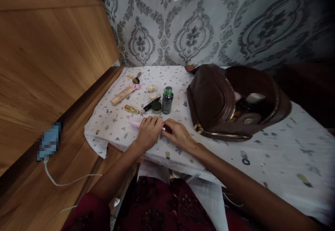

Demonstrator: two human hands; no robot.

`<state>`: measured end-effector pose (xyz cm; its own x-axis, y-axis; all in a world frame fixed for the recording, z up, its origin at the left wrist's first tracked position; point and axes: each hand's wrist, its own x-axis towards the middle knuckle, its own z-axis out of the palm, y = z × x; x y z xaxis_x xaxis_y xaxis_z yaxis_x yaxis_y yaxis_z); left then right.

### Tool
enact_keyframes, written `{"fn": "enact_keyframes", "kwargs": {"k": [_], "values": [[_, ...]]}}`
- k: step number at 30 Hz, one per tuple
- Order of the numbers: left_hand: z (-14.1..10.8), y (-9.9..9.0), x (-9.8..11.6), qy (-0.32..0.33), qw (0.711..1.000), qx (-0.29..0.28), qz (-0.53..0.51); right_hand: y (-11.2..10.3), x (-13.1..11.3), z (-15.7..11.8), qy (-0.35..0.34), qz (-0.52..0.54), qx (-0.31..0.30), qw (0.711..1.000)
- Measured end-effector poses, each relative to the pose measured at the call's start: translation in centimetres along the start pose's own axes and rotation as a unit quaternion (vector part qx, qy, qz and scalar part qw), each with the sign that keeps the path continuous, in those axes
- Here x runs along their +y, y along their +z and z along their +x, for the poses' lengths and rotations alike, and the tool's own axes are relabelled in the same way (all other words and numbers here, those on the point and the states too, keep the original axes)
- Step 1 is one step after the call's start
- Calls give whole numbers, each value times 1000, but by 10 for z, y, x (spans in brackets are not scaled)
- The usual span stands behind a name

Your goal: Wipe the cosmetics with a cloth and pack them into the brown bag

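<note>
My left hand (150,131) is wrapped over a pale pink tube (134,124), whose flat end sticks out to the left. At the tube's other end, my right hand (178,133) closes on a dark, shiny cap (167,128), mostly hidden by the fingers. Just beyond my hands stand a dark green bottle (168,102) and a small round jar with a dark lid (156,107). A black pen-like stick (150,105) leans by the jar. To its left lies a gold lipstick-shaped tube (131,109).
An open brown leather bag (211,102) with several items inside sits on the right. Back left on the patterned cloth (104,126) lie a beige tube (123,95), small pale containers (151,88) and a brush-like item (136,79). A wooden panel (57,49) borders the left.
</note>
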<state>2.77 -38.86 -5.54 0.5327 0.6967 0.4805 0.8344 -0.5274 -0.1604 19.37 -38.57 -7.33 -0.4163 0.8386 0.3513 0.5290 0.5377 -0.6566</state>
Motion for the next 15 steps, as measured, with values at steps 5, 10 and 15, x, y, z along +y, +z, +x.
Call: {"fn": "enact_keyframes", "kwargs": {"k": [5, 10, 15], "values": [[3, 2, -1, 1, 1000, -18, 5, -1, 4, -2, -36, 29, 0, 999], [-3, 1, -28, -2, 1000, -27, 12, -3, 4, -3, -27, 32, -3, 999], [-15, 2, -70, -87, 995, -34, 24, -3, 6, -3, -21, 15, -18, 1000]]}}
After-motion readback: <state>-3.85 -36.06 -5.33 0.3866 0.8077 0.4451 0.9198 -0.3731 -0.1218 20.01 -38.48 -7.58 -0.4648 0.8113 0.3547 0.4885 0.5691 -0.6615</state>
